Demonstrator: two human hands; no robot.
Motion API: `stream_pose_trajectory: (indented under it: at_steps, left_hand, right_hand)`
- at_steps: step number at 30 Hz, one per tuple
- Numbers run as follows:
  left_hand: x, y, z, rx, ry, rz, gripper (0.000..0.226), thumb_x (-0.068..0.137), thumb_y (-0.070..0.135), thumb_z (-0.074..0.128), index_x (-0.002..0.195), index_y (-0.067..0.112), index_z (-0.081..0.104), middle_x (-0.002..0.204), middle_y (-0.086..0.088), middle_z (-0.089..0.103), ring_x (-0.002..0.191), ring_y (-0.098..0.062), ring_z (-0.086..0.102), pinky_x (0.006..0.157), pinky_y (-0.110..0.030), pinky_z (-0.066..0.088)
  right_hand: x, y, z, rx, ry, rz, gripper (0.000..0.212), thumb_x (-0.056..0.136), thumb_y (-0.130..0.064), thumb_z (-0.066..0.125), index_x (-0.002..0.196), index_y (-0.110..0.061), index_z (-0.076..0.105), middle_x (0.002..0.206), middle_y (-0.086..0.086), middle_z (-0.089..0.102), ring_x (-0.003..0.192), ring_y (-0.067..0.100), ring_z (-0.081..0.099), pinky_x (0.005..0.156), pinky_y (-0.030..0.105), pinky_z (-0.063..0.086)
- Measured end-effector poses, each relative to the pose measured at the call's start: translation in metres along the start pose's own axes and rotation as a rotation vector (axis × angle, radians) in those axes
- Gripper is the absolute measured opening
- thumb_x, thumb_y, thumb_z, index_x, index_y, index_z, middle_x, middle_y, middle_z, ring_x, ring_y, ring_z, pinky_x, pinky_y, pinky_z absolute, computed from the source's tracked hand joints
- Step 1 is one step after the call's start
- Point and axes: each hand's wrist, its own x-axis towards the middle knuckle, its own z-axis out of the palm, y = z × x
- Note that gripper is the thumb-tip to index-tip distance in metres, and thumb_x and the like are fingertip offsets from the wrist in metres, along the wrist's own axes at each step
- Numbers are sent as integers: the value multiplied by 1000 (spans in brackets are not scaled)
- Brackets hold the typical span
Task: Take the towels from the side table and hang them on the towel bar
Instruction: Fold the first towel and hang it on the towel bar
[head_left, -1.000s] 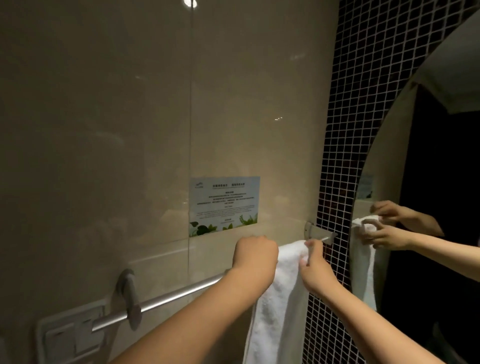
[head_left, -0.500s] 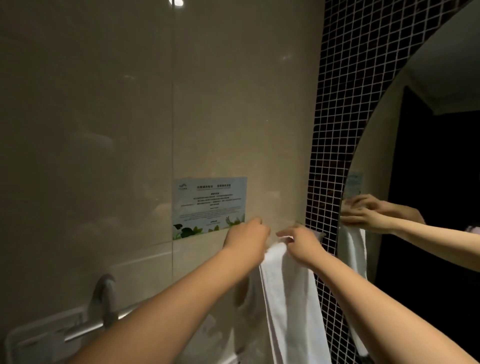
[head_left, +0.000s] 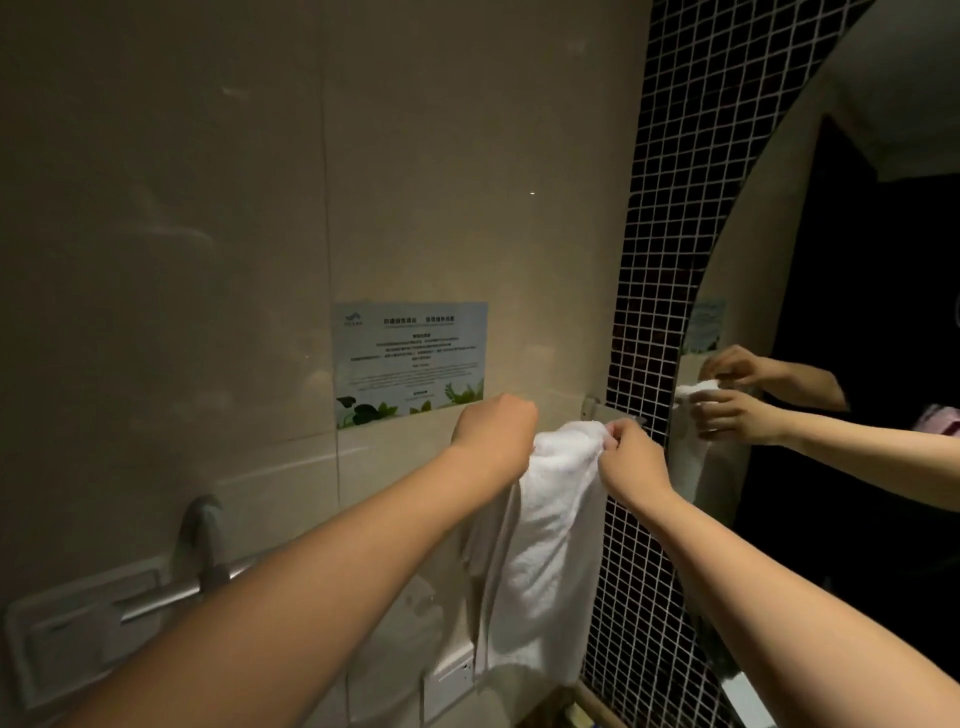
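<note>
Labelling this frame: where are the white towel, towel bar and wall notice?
white towel (head_left: 545, 530), head view, on its hanging front fold.
towel bar (head_left: 161, 603), head view, on the bare rod at lower left.
wall notice (head_left: 410, 358), head view, on its printed middle.

A second ago the white towel (head_left: 545, 545) lay smooth over the towel bar (head_left: 156, 603). My left hand (head_left: 493, 431) was fisted on its top fold and my right hand (head_left: 626, 457) pinched the edge beside the bar's right bracket (head_left: 592, 408). Half a second ago I had drawn both hands close together over the fold, hiding that bracket. Now they have parted a little. The left hand grips the towel's left side, the right pinches its upper right edge, and the top of the cloth has bunched into a rumpled hump between them. The bracket shows again just behind my right fingers, and my left forearm covers more of the bar.
</note>
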Motion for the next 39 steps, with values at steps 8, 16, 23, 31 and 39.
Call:
stream_pose_trajectory:
  at_steps: [8, 16, 23, 31, 39]
  left_hand:
    - [10, -11, 4, 74, 210, 103, 14, 92, 16, 62, 104, 15, 69, 103, -10, 66, 94, -32, 64, 65, -34, 39]
    - [10, -4, 22, -58, -103, 73, 53, 90, 61, 59, 65, 16, 49, 62, 0, 43, 67, -26, 50, 55, -31, 34]
    - [25, 5, 19, -30, -135, 11, 28, 103, 39, 51, 88, 16, 56, 75, -3, 46, 75, -26, 52, 64, -32, 39]
    - [31, 1, 15, -42, -71, 19, 21, 81, -2, 63, 92, 14, 72, 94, -6, 68, 76, -26, 63, 59, -32, 48]
    - [28, 19, 16, -140, -119, 93, 32, 85, 47, 73, 86, 15, 71, 81, -4, 67, 76, -27, 66, 69, -35, 58]
  right_hand:
    - [36, -20, 2, -250, -172, -103, 28, 100, -22, 57, 122, -16, 73, 125, 10, 72, 118, 30, 64, 92, 29, 45]
    - [14, 18, 16, 5, -18, 4, 39, 106, -43, 25, 129, -23, 50, 128, 12, 42, 111, 34, 48, 100, 45, 40]
    - [13, 37, 18, 141, -6, 69, 16, 102, -25, 44, 111, -18, 56, 103, 9, 67, 86, 23, 63, 79, 43, 54]
    - [18, 31, 10, 214, -94, 135, 40, 99, -50, 45, 126, -21, 40, 112, 7, 65, 93, 24, 64, 83, 44, 55]
    - [21, 28, 9, 223, 172, -128, 2, 98, -23, 63, 99, -22, 61, 98, -5, 65, 97, 15, 60, 81, 28, 41]
